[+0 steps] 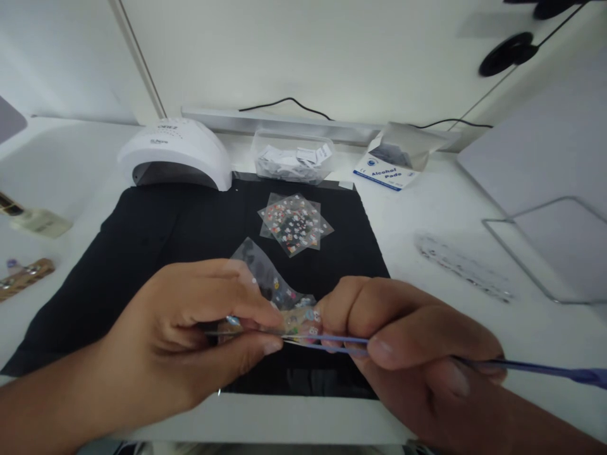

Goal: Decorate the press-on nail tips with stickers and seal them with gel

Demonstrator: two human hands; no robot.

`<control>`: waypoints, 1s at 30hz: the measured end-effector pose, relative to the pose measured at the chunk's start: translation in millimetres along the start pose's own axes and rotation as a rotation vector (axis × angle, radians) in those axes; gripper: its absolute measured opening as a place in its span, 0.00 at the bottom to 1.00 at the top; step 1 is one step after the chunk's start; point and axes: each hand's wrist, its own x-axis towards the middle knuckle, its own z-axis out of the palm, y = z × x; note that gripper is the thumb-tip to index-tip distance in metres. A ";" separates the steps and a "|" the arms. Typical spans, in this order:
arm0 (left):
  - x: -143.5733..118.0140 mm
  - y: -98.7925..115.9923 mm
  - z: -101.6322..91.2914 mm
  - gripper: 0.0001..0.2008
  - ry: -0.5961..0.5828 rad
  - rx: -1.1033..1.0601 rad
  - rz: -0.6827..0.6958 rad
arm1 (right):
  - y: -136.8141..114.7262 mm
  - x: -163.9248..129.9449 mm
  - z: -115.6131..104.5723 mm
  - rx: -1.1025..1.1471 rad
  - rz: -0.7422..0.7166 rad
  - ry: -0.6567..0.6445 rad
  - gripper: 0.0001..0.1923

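Observation:
My left hand (208,328) pinches a clear, bendy sticker sheet (272,278) printed with small coloured figures, with a white-edged piece between thumb and forefinger. Purple tweezers (531,366) lie in the closed fingers of my right hand (403,328). Their slim tips point left and meet the sheet by my left thumb; whether they grip a sticker I cannot make out. Both hands are close together above the black mat (199,221). Beyond them, a fanned stack of clear sticker sheets (296,224) with white and orange prints lies on the mat.
A white nail lamp (177,148) stands back left. Behind the mat are a clear tub of small packets (294,161) and an open alcohol pads box (393,165). A bottle (40,222) lies left; a clear strip (462,268) and a wire stand (516,253) are right.

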 end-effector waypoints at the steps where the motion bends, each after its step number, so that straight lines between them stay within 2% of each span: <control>1: -0.3 0.0 0.1 0.05 -0.001 0.002 -0.002 | 0.1 -0.2 0.3 0.001 -0.003 -0.005 0.14; 7: -1.2 -0.5 0.4 0.05 0.007 0.001 0.008 | 0.7 0.4 1.1 0.029 -0.003 0.018 0.14; 12: 0.0 -1.1 0.8 0.06 0.003 0.005 0.025 | 1.5 3.9 -3.0 0.090 -0.015 -0.075 0.15; 30: -1.4 -2.2 0.0 0.06 0.008 0.018 0.008 | -0.7 1.6 -5.0 0.099 0.047 -0.080 0.14</control>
